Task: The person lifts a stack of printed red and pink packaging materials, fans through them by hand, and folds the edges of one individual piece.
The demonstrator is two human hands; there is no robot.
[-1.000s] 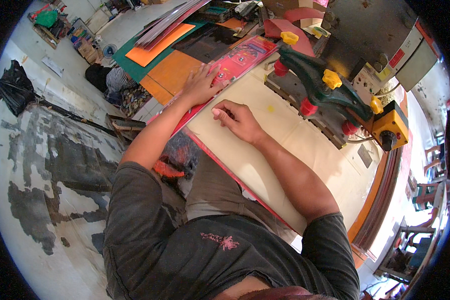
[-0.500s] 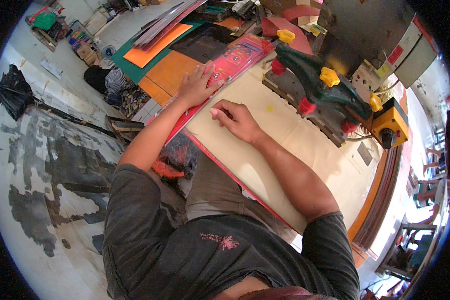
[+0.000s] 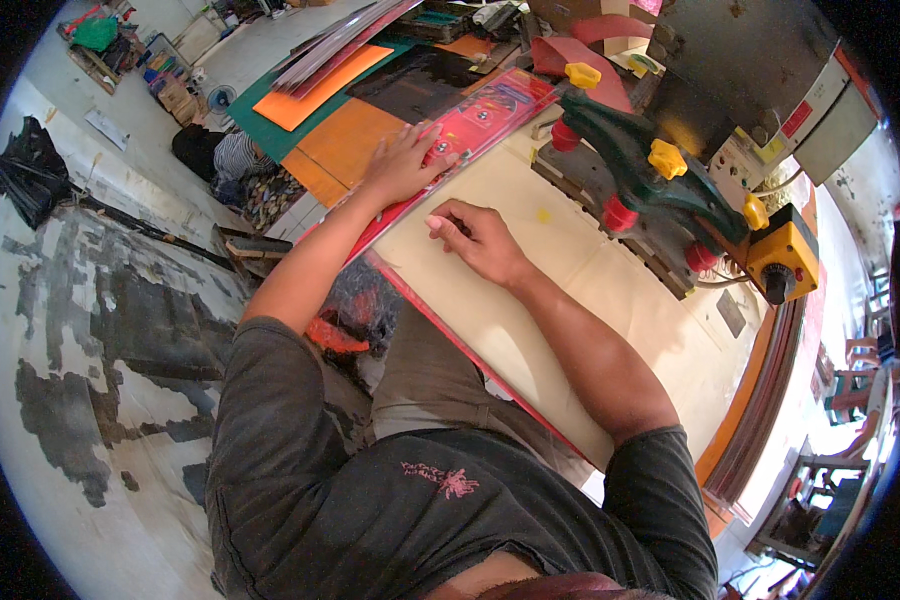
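My left hand point(image 3: 407, 165) lies flat, fingers spread, on a stack of red printed plastic sheets point(image 3: 485, 118) along the left edge of the worktable. My right hand point(image 3: 482, 243) rests on the table's cream surface point(image 3: 570, 285), just right of the stack. Its fingers are curled in and the thumb lies against them; nothing shows in it. Beyond it stands a machine with a dark green press bar point(image 3: 642, 165), yellow knobs point(image 3: 667, 158) and red fittings point(image 3: 620, 214).
A yellow control box with a black dial point(image 3: 776, 277) hangs at the machine's right end. An orange sheet point(image 3: 315, 92) and a pile of clear sheets point(image 3: 340, 48) lie on the far-left table. Below the table edge is a dark plastic bag point(image 3: 360, 305).
The whole view has shifted slightly. Both hands keep nearly the same pose, left on the red sheets and right on the cream surface.
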